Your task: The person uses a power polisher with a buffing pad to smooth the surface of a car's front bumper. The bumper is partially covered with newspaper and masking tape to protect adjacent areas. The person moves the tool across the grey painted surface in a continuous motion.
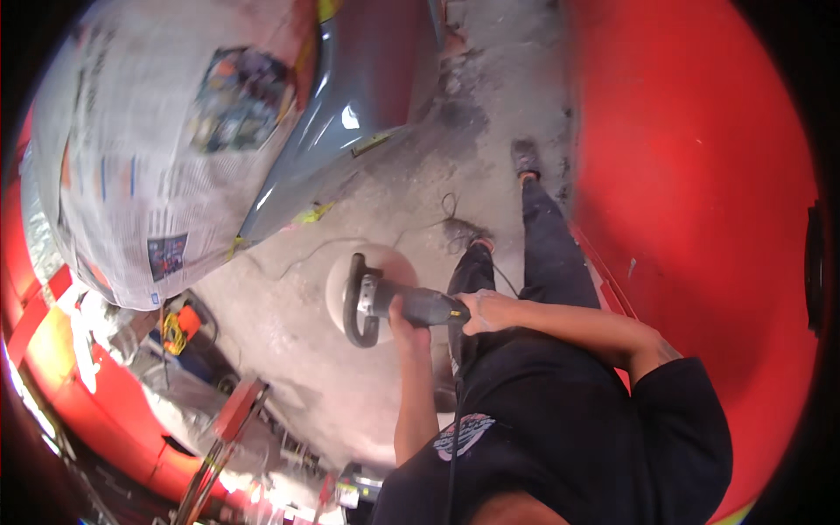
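A dark corded polisher point(429, 306) lies across the front of my body, its head pointing left. My left hand point(407, 322) is closed around its barrel, just behind the metal gear head. The rear end of the barrel is in the closed grip of my right hand point(486, 312). A black loop handle point(353, 302) curves around the head. Beyond it shows a round whitish pad point(398, 265), apart from any car panel. A black cord point(453, 446) runs down over my shirt.
A large red car panel point(691, 131) fills the right side. Far left, a glossy grey panel point(350, 122) adjoins newspaper masking point(131, 157) with yellow tape. A thin cable point(306, 254) crosses the concrete floor point(289, 324). A red-topped stand point(241, 409) and an orange cord bundle point(179, 328) are lower left.
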{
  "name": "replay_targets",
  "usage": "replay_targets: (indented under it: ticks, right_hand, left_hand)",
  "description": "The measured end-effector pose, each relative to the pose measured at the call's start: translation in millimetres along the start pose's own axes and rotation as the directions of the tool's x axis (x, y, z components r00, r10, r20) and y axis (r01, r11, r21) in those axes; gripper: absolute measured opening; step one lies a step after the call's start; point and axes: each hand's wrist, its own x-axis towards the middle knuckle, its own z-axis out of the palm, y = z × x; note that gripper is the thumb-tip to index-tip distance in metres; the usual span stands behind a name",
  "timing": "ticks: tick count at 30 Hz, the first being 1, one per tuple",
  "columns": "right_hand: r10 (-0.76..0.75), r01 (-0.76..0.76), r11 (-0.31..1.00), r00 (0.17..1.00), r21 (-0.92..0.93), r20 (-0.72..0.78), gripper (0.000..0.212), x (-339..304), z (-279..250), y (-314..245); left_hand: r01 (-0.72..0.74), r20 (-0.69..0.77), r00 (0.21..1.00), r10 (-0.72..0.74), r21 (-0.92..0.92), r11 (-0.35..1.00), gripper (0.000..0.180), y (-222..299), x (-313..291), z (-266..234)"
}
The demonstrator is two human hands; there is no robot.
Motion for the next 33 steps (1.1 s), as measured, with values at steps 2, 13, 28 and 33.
replay_targets:
  ticks: [2, 13, 28, 33]
  right_hand:
    - [-0.021, 0.02, 0.999, 0.999, 0.036, 0.044, 0.08, -1.3, -16.4, 22.6]
    - [0.072, -0.223, 0.921, 0.904, 0.32, 0.422, 0.084, 0.2, -126.5, 85.5]
    - [0.0, -0.254, 0.858, 0.869, 0.447, 0.494, 0.077, 27.6, -109.1, 129.7]
    - [0.009, -0.255, 0.865, 0.869, 0.432, 0.495, 0.083, 26.8, -92.3, 135.9]
  left_hand:
    - [0.049, -0.132, 0.99, -0.049, -0.002, 0.999, 0.032, -19.0, 0.7, 3.0]
    - [0.17, -0.443, 0.893, -0.078, 0.173, 0.97, 0.026, -85.4, 9.5, 94.3]
    - [0.316, -0.479, 0.859, -0.181, 0.217, 0.924, 0.032, -90.7, 39.1, 84.8]
    - [0.359, -0.522, 0.829, -0.199, 0.225, 0.906, 0.035, -92.3, 40.3, 86.5]
